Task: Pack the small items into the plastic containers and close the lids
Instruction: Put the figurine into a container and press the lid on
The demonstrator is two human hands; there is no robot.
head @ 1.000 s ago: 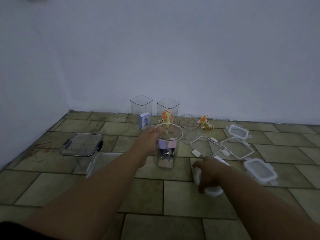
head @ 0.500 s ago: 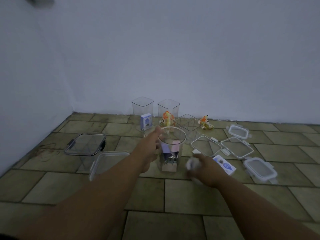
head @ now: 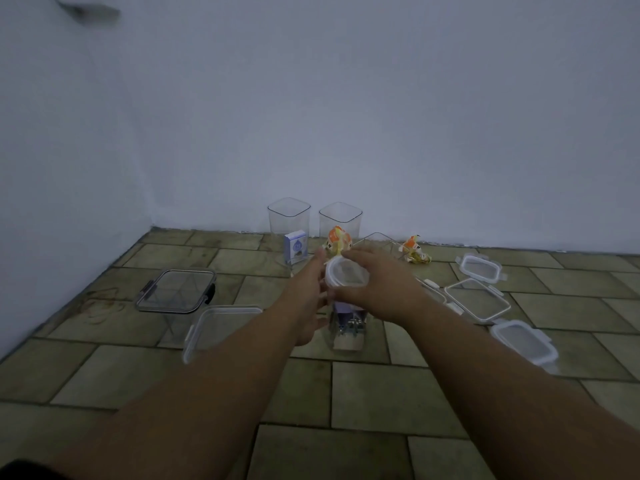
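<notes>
Since the frame one second earlier, the right hand (head: 381,289) has risen from the floor (head: 363,393) at 3 o'clock and brought the round lid (head: 346,273) over the mouth of the round container (head: 348,336). The container stands upright at the centre of the view, with small items visible in its lower part. Right fingers (head: 363,259) curl over the lid's rim and grip it. The left hand (head: 311,299) wraps the container's wall at 9 o'clock, thumb up beside the rim. Whether the lid is already seated cannot be told. Judged step: closing this container. For a good seal, the lid should be held level and centred on the rim, then pressed down evenly around the edge while the left hand braces the container against tipping. At 9 to 10 o'clock lie an open rectangular box (head: 221,327) and, beyond it, a lidded rectangular box (head: 176,289). Loose lids (head: 478,299) lie at 2 to 4 o'clock. Farther off, at 12 o'clock, a small blue-and-white carton (head: 296,247), orange packets (head: 337,242) and two tall square containers (head: 289,216) sit near the wall, not yet packed.
</notes>
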